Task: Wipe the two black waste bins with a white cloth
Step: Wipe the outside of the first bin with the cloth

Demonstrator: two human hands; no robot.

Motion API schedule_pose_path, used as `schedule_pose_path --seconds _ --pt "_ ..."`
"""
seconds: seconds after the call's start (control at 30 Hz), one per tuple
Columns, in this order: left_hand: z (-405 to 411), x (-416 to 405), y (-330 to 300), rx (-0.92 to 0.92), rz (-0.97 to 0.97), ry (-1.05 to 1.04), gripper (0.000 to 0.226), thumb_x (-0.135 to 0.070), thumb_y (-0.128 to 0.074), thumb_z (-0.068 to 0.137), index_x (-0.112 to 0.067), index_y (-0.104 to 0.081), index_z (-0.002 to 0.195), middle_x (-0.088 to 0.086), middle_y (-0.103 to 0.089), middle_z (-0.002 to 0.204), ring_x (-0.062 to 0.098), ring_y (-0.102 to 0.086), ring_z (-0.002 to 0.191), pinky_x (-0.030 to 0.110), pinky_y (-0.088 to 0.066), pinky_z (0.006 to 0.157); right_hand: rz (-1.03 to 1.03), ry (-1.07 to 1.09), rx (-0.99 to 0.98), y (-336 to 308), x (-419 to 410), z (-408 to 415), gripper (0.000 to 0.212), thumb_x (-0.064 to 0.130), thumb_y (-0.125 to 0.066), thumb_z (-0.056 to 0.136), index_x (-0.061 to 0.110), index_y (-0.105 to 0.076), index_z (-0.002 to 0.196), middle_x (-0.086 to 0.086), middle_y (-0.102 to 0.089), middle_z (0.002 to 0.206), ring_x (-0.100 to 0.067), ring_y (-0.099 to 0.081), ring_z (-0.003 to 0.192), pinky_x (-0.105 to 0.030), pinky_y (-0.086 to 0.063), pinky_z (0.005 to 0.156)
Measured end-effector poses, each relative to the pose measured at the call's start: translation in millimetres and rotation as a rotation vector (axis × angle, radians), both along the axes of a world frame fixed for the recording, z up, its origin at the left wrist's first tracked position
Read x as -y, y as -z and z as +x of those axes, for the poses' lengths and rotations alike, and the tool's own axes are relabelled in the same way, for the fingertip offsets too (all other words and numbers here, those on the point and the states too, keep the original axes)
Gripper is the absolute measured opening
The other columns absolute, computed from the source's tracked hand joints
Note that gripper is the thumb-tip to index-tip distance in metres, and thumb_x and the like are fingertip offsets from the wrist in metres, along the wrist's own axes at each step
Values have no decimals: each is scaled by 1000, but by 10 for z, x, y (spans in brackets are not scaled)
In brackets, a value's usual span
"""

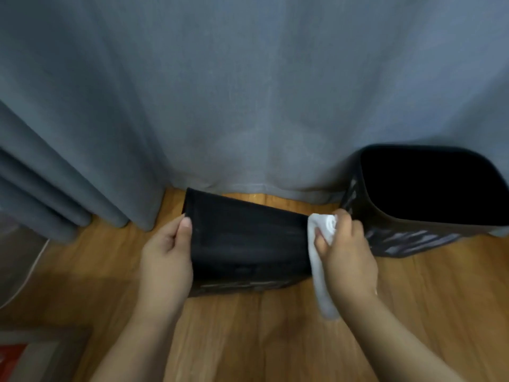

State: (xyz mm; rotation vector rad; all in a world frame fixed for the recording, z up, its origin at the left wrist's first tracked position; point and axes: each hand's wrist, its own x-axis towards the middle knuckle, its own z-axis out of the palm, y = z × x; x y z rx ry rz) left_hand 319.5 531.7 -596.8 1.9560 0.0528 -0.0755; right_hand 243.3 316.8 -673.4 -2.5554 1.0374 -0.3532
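Note:
One black waste bin (245,241) lies on its side on the wooden floor, a flat wall facing up. My left hand (168,260) grips its left end, thumb on top. My right hand (347,252) holds a bunched white cloth (321,279) against the bin's right end, and the cloth's tail hangs down toward the floor. The second black waste bin (413,232) stands upright at the right, its slotted side wall visible and its dark open mouth facing the camera.
A grey-blue curtain (248,92) hangs behind both bins down to the wooden floor (248,334). A pale rounded object with a thin cord (16,257) sits at the left edge. Something red and white (16,357) lies in the lower left corner.

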Motion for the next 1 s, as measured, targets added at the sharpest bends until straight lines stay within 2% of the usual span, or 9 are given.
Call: schedule_pose_path --seconds 0.07,0.2,0.3,0.4,0.5,0.63,0.73,0.87,1.0 --pt "88 26 -2 -8 144 21 44 -31 -41 104 -6 -60 74 10 -60 70 24 -55 69 35 -39 64 -3 6 15 8 9 14 47 32 -59 88 12 -45 129 -16 -54 108 -36 -59 88 -31 -33 60" --pt "125 -30 -55 -150 320 37 52 -39 -38 103 -4 -51 68 9 -52 66 22 -48 63 35 -33 60 -6 6 39 -31 -33 85 47 34 -56 90 12 -44 131 -16 -54 115 -36 -59 94 -29 -31 64" --pt "39 -138 -65 -283 -8 110 36 -42 -50 98 -11 -70 95 1 -74 93 17 -68 88 34 -49 82 64 12 64 -59 -2 115 46 35 -53 92 14 -41 131 -15 -52 118 -35 -57 98 -30 -32 66" --pt "-75 -219 -39 -388 -350 274 31 -13 -59 83 -10 -67 113 4 -77 103 21 -72 99 29 -58 82 204 6 119 -133 4 104 45 35 -52 92 17 -39 131 -12 -49 125 -35 -54 103 -32 -32 69" --pt "-129 -203 50 -310 -267 404 38 11 -50 89 -8 -61 120 5 -74 111 19 -68 108 26 -57 89 385 -2 255 -254 -53 47 51 39 -53 92 20 -33 135 -4 -51 131 -30 -54 109 -31 -34 74" --pt "-67 -115 54 -190 -98 422 28 -8 -47 100 -22 -61 120 -8 -72 117 6 -66 111 30 -53 97 542 -66 378 -404 -136 -30 44 37 -53 93 20 -36 130 5 -56 110 -15 -55 98 -25 -36 74" --pt "36 -48 44 -163 -32 349 21 -20 -48 101 -19 -67 110 -6 -75 106 8 -71 99 37 -56 93 589 -79 406 -453 -157 -83 37 35 -53 93 24 -39 126 14 -56 100 5 -54 83 -5 -36 65" --pt "96 40 61 -155 -100 180 30 -29 -51 100 -8 -72 95 7 -77 90 23 -73 86 47 -57 85 643 -62 424 -468 -155 -146 30 36 -53 93 31 -38 118 20 -56 96 19 -51 83 -1 -37 63" --pt "71 64 97 -258 -300 65 29 -26 -49 101 -9 -73 98 7 -78 91 21 -75 83 31 -57 71 660 -56 421 -437 -163 -193 31 34 -53 93 30 -38 120 19 -55 96 18 -51 83 -4 -36 64"
